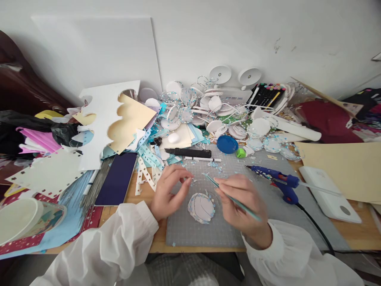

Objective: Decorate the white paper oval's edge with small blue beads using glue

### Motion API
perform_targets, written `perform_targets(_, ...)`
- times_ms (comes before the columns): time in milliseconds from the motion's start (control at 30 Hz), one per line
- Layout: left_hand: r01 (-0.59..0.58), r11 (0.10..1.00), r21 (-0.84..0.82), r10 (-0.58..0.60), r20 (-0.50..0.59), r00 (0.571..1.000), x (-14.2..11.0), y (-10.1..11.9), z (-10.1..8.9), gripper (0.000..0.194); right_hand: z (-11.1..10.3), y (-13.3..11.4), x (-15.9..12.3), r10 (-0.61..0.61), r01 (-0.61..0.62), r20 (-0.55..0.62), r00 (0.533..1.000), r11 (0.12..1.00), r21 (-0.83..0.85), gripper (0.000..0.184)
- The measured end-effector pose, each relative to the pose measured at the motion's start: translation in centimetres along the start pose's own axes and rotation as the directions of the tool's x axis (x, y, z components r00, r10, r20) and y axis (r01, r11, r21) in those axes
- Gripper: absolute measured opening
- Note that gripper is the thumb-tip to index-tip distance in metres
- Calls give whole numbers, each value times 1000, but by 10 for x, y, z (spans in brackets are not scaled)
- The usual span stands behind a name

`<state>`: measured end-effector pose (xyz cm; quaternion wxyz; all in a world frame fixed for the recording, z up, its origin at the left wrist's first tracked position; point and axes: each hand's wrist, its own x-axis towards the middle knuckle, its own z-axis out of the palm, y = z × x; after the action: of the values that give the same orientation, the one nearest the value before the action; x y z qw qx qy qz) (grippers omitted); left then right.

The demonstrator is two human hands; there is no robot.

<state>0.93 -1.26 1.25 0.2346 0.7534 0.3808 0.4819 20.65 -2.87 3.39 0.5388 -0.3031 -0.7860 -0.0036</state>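
Note:
My left hand (172, 190) is closed in a pinch just above the grey cutting mat (178, 234), thumb and index fingertip together. Whatever lies between those fingertips is too small to make out. In my right hand (242, 202) is a pair of slim teal tweezers (233, 200), gripped like a pen, the pointed tip toward my left fingertips. Between and below both hands, a round white disc (201, 207) lies flat on the mat, its edge trimmed with wire and small pale-blue pieces. Tiny blue and white bits (212, 167) are scattered beyond the fingertips.
A blue glue gun (275, 176) rests to the right, its cord running to the front edge. Behind the hands lie a black cutter (189, 152), a white pen (203, 159) and a blue lid (227, 144). Decorated discs (186, 115) pile against the wall. A dark-blue box (116, 179) sits left.

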Motion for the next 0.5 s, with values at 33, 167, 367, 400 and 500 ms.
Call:
perform_targets(33, 8, 996, -92, -3, 58, 998, 0, 3, -1, 14, -1, -2, 3, -74, 76, 29, 997, 996, -52, 32)
perform_targets(167, 189, 906, -377, -100, 243, 965, 0, 11, -1, 33, 1, -11, 11, -349, 382, 182, 919, 903, -196, 16)
perform_targets(367, 456, 767, -452, -359, 288, 888, -2, 7, 1, 43, 23, -15, 3, -392, 459, 280, 876, 855, -240, 16)
perform_targets(400, 470, 759, -451, -379, 282, 881, -3, 6, 1, 43, 24, -16, 2, -363, 432, 285, 887, 869, -241, 16)
perform_targets(500, 469, 769, -435, -378, 282, 882, -2, 3, 0, 44, 19, -17, -3, -255, 319, 302, 919, 929, -185, 15)
